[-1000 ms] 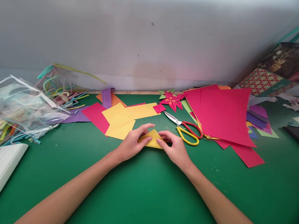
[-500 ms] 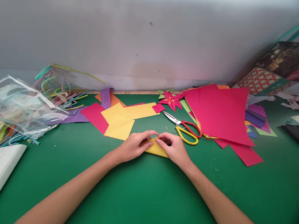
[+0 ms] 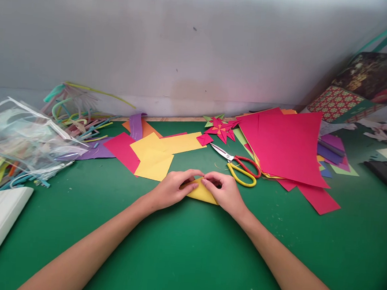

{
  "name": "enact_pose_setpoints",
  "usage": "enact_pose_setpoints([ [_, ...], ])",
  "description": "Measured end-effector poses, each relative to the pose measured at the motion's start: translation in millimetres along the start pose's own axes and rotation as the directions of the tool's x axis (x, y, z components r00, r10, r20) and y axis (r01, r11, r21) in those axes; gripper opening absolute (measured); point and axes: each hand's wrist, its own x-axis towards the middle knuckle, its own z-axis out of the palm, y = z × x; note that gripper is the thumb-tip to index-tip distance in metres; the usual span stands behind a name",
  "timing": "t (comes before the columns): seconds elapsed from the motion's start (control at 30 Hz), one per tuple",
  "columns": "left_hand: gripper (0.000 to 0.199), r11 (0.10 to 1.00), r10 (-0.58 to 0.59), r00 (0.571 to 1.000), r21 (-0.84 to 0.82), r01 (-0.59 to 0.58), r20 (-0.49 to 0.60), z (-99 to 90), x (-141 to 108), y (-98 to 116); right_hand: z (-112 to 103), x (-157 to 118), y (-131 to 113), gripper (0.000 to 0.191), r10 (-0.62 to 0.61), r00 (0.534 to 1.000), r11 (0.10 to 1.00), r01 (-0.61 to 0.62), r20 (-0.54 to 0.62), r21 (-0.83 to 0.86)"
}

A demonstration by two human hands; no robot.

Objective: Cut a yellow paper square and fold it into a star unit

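Between both hands lies a piece of yellow paper (image 3: 204, 193), folded over, its far edges partly hidden by fingers. My left hand (image 3: 176, 187) pinches its left side, thumb on top. My right hand (image 3: 225, 190) is closed on the upper right part, with the fingertips of both hands almost meeting at the far edge. Just beyond the right hand rest scissors (image 3: 236, 161) with one red and one yellow handle loop. A small folded red paper square (image 3: 204, 139) sits by the blade tips, near a red folded paper star (image 3: 220, 129).
Yellow paper sheets (image 3: 156, 158) overlap a red piece (image 3: 122, 151) at the left. A stack of large red sheets (image 3: 282, 147) stands out on the right. Farther left are a clear plastic bag (image 3: 25, 129) with paper strips and a white device (image 3: 0, 224). The green table (image 3: 185, 259) extends toward me.
Almost nothing differs. Both hands keep their hold on the yellow paper, whose near edge has shifted very slightly; the view has moved a little.
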Motion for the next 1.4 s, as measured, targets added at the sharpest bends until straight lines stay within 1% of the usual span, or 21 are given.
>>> enact_pose_setpoints([
  [0.37, 0.032, 1.0, -0.022, 1.0, -0.022, 0.022, -0.002, 0.4, 0.0, 0.8, -0.5, 0.0, 1.5, 0.018, 0.007, 1.0, 1.0, -0.007, 0.007, 0.012],
  [0.57, 0.027, 0.997, -0.036, 0.997, -0.075, 0.031, -0.061, -1.2, 0.5, 3.3, 0.3, 1.0, 2.0, 0.019, 0.038, 0.999, 0.998, -0.037, -0.019, 0.055],
  [0.73, 0.022, 0.998, -0.03, 0.997, -0.058, 0.026, -0.076, -1.5, 1.1, 3.4, -0.2, 2.1, 2.6, 0.022, 0.073, 0.997, 0.992, -0.071, -0.019, 0.108],
  [0.9, 0.023, 0.999, -0.014, 0.994, -0.049, 0.009, -0.104, -1.4, 1.4, 2.5, -2.0, 3.1, 2.4, 0.025, 0.101, 0.995, 0.982, -0.098, -0.015, 0.165],
  [1.4, 0.023, 1.0, 0.005, 0.993, -0.03, -0.009, -0.115, -1.3, 1.6, 2.3, -1.7, 3.0, 3.5, 0.027, 0.087, 0.996, 0.982, -0.082, -0.024, 0.168],
])
